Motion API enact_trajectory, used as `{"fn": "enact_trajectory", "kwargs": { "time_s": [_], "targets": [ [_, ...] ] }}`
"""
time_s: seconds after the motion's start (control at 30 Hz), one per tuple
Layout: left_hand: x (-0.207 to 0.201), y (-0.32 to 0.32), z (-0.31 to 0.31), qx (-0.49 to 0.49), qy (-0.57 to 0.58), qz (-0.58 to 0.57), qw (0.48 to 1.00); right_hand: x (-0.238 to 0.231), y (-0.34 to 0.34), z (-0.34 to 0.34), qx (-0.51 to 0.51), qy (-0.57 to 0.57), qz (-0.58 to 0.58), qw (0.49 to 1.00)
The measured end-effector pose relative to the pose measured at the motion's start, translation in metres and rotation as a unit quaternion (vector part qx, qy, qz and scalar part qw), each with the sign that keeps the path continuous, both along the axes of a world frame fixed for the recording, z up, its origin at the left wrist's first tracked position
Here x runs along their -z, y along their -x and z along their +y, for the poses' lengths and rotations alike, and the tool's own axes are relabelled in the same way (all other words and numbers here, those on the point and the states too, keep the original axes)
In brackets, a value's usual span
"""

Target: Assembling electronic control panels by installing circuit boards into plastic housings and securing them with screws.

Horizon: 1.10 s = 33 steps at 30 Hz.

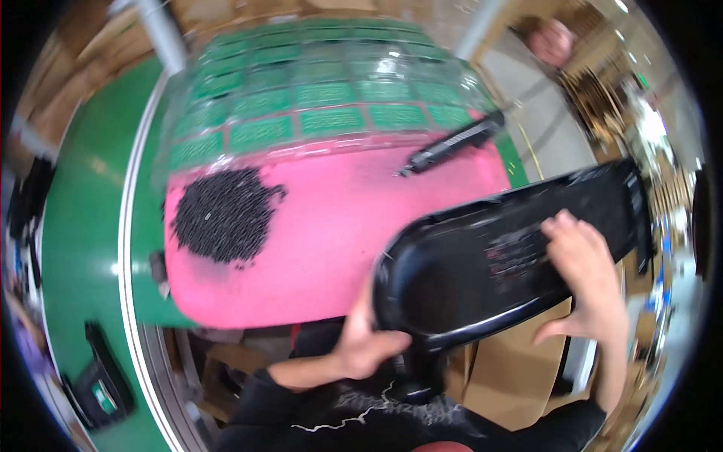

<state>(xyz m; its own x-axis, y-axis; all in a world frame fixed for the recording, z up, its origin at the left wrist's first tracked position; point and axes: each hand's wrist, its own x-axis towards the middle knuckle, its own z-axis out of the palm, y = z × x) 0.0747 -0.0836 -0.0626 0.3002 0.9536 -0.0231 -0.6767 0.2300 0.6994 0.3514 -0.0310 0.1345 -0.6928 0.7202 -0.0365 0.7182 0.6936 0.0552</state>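
Note:
A long black plastic shell (452,264), shallow like a tray with a rounded end and raised rim, is tilted over the right part of the pink mat and its front edge. My left hand (369,343) grips its rounded left end, thumb on the near rim and the other fingers partly hidden. Over the shell's right half is my right hand (584,264), fingers stretched out and thumb apart; whether it touches the surface I cannot tell. Beyond the shell, an electric screwdriver (456,145) lies on the pink mat (324,248). A heap of small black screws (226,215) is on the mat's left.
Clear plastic trays (324,94) with green rectangles showing in their compartments cover the back of the mat. Another black part (102,388) with a green label rests at the lower left of the green surface (86,226). Cardboard (512,361) stands below the shell.

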Motion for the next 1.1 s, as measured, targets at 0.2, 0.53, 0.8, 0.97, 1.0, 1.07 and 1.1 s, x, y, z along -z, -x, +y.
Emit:
{"fn": "enact_trajectory", "kwargs": {
  "time_s": [0.2, 0.53, 0.8, 0.97, 1.0, 1.07, 1.1],
  "targets": [
    [-0.023, 0.108, -0.011, 0.040, -0.007, 0.219, 0.975, 0.095, 0.016, 0.032, -0.177, -0.027, -0.044, 0.983],
    [-0.079, 0.098, 0.106, -0.175, -0.404, 0.721, 0.535, 0.082, 0.056, 0.257, -0.002, -0.257, 0.158, 0.954],
    [-0.037, 0.097, 0.160, -0.053, -0.468, 0.731, 0.494, 0.170, 0.032, 0.400, 0.282, -0.176, -0.066, 0.941],
    [-0.038, 0.102, 0.163, -0.114, -0.456, 0.729, 0.498, 0.159, 0.041, 0.419, 0.291, -0.106, -0.068, 0.948],
    [-0.039, 0.102, 0.161, -0.122, -0.452, 0.730, 0.498, 0.159, 0.045, 0.419, 0.310, -0.084, -0.053, 0.946],
    [-0.042, 0.102, 0.161, -0.131, -0.463, 0.736, 0.476, 0.151, 0.046, 0.414, 0.320, -0.062, -0.063, 0.943],
    [-0.043, 0.102, 0.160, -0.145, -0.474, 0.743, 0.450, 0.144, 0.045, 0.413, 0.299, -0.054, -0.067, 0.950]
  ]
}}
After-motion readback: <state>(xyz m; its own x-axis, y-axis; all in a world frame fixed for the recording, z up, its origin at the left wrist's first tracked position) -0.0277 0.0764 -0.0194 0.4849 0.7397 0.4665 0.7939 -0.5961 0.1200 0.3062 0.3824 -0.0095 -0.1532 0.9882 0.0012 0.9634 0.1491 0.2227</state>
